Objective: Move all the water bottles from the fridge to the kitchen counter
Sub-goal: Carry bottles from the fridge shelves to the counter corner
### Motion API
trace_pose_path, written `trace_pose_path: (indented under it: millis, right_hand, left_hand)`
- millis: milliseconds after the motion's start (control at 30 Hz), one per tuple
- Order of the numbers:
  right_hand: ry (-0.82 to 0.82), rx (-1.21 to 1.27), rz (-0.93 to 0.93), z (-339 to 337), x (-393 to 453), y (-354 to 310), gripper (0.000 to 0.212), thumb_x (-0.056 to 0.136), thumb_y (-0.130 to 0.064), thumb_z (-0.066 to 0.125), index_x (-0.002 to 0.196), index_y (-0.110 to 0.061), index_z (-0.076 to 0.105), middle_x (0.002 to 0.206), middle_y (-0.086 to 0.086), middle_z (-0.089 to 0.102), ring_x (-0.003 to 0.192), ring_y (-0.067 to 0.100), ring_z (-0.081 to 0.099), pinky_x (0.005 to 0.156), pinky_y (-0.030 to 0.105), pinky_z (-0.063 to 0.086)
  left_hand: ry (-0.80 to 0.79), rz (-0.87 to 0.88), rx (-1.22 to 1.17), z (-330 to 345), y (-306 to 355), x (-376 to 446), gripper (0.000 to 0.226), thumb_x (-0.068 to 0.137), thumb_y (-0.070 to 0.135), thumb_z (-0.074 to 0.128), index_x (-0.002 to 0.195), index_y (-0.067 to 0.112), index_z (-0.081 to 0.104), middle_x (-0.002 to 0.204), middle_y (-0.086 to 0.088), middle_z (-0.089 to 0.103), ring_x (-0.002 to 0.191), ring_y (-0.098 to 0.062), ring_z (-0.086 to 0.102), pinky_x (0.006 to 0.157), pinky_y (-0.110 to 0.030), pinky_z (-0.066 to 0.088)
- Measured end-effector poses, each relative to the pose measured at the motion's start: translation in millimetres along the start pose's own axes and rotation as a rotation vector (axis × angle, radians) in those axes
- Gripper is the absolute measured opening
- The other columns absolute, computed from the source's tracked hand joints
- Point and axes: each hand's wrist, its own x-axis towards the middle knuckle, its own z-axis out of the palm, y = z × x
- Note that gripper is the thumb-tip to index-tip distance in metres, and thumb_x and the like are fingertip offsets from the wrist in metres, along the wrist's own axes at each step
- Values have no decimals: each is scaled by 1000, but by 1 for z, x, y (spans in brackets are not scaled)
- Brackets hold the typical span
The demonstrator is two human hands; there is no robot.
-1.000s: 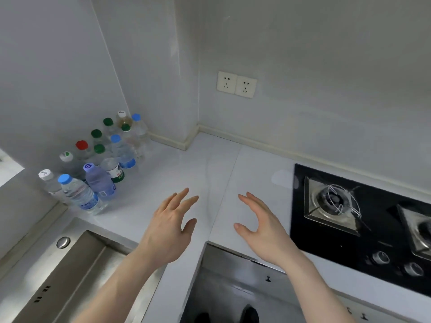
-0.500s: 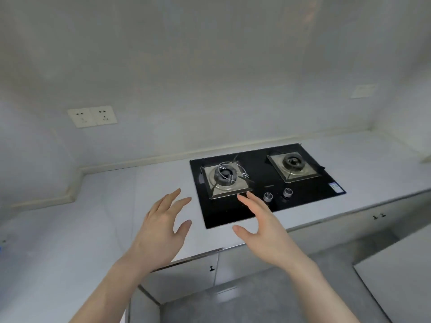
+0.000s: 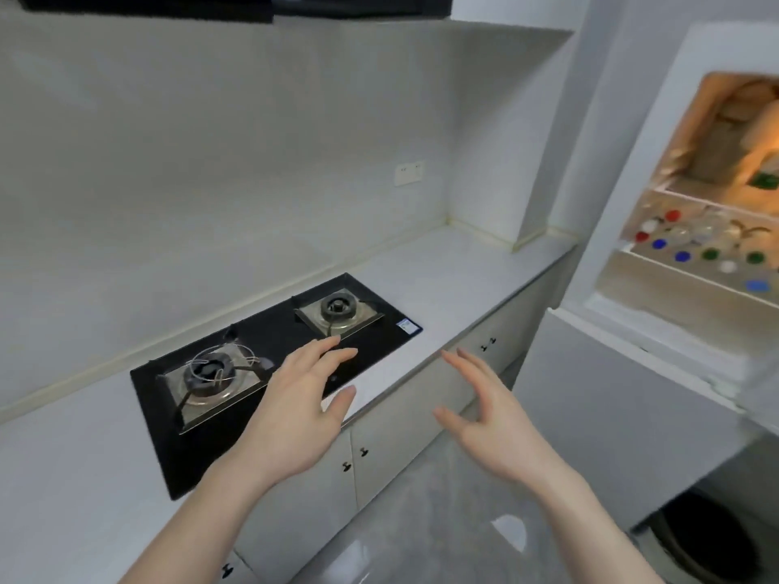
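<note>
The open fridge (image 3: 657, 326) stands at the far right, lit inside. On a lower shelf stand several water bottles (image 3: 699, 248), seen from above as red, blue, green and white caps. My left hand (image 3: 301, 410) hovers over the front edge of the white kitchen counter (image 3: 447, 284), fingers spread, holding nothing. My right hand (image 3: 491, 419) floats in front of the cabinets, also spread and empty. Both hands are well left of the fridge. The bottles set on the counter earlier are out of view.
A black two-burner gas hob (image 3: 269, 364) is set into the counter under my left hand. Cabinet doors (image 3: 404, 448) with small dark knobs run below. A wall socket (image 3: 409, 172) sits on the back wall. A dark round object (image 3: 708, 537) lies on the floor bottom right.
The view has swung right, from the counter corner with the bottles, past the hob, to the open fridge. Both hands stayed empty and spread in front of me.
</note>
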Motion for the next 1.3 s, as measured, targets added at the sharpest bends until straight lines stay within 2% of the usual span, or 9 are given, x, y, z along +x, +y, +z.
trace_pose_path:
  millis: [67,100,200,333,467,533,700,1000,1300]
  right_hand:
    - [43,-13,47,-29,-7,24,72,97,-36,69,157,-45,31,166,-24,17,150,4,32,119,20,24]
    - [70,-14,76,-45,-12,38,71,97,-37,69,157,-45,31,167,-23,16,149,5,34,118,19,25]
    - [154,-21,128,-82,-25,70,72,96,-36,69,157,-43,32,167,-22,17,153,-2,20,121,17,17]
    - [259,-18,234,-127,-40,110,71,97,-37,68,158,-44,31,167,-22,18,153,-3,14,117,15,9]
    - [350,-18,315,-162,-38,145,70,97,-39,67,156,-47,31,167,-25,17,152,-6,15,118,16,12]
    - [385,-17,342,-179,-25,158,69,97,-39,67,156,-47,32,166,-27,17,151,-7,16,120,18,15]
    - [463,-32,364,-212,24,182,69,96,-38,68,155,-49,33,165,-29,17,151,-8,17,126,33,25]
    - [625,-31,382,-262,109,221,66,96,-37,70,151,-53,37,161,-33,23,149,-9,23,124,38,31]
    - [774,-19,456,-340,138,292,63,95,-37,69,146,-59,39,154,-42,27,143,-10,32,121,38,36]
  left_hand:
    - [-30,39,-30,21,28,20,49,99,44,55,147,43,44,158,24,30,146,-3,23,115,-41,39]
    - [-47,71,-34,34,44,32,49,99,44,56,147,42,45,158,24,30,146,-3,23,118,-40,36]
    - [-90,160,-33,63,82,64,48,99,41,58,146,40,47,158,22,32,149,-4,22,124,-34,23]
    - [-152,273,-47,102,130,114,46,98,40,59,143,40,49,156,19,36,147,-6,28,122,-31,24]
    - [-207,376,-86,140,175,164,46,99,39,59,144,39,49,156,21,36,145,0,26,115,-19,18]
    - [-239,407,-119,157,189,193,46,99,41,58,144,41,48,156,22,35,145,2,24,115,-20,19]
    - [-285,483,-155,189,207,268,45,99,42,56,143,43,47,157,22,34,145,-1,27,121,-29,25]
    - [-358,607,-147,235,233,399,44,100,40,56,143,40,48,155,25,33,142,-2,33,117,-25,29]
    - [-419,718,-199,296,320,487,45,100,44,56,144,43,47,154,31,31,140,4,36,113,-23,36]
